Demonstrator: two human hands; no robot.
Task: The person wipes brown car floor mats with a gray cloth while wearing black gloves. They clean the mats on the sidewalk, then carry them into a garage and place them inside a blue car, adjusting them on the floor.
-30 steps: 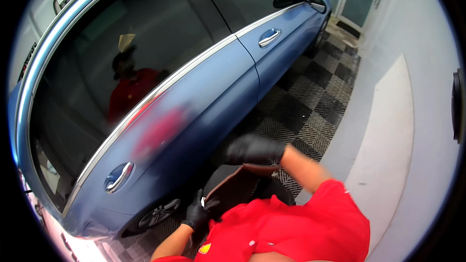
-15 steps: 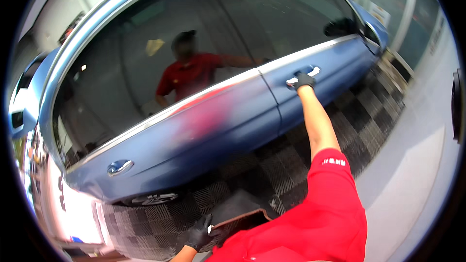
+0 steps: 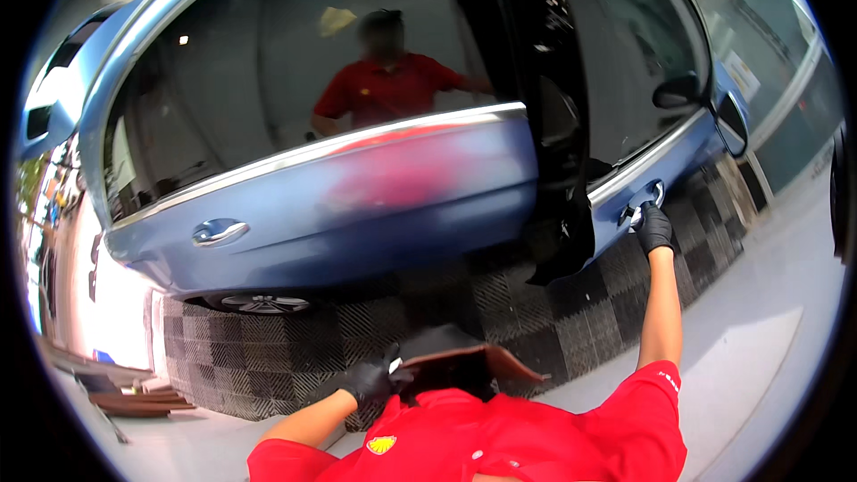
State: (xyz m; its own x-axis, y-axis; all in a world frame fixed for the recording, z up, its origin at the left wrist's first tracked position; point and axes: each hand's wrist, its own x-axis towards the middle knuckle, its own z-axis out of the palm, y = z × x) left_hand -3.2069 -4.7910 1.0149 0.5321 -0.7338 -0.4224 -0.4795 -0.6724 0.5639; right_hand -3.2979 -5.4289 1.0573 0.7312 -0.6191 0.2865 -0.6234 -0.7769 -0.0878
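My right hand [image 3: 653, 228], in a black glove, is closed around the chrome handle [image 3: 659, 193] of the blue car's front door [image 3: 611, 225]. That door stands partly open, with a dark gap between it and the rear door [image 3: 446, 174], which is shut. Low in front of my body, my left hand [image 3: 368, 382], also gloved in black, grips the edge of what looks like a car floor mat [image 3: 445, 341], dark on top with a brown side. A small white bit shows at the left fingers; the mat's lower part is hidden by my red shirt.
Black and grey checkered tiles [image 3: 357, 330] cover the floor along the car. The rear door has its own chrome handle [image 3: 220, 232]. A side mirror [image 3: 732, 122] juts out at the far right. Brown flat pieces [image 3: 138, 402] lie stacked at the lower left.
The front door has swung from shut to partly open, my right hand moving right and nearer with its handle. My left hand still holds the mat, which now sits a little higher in view.
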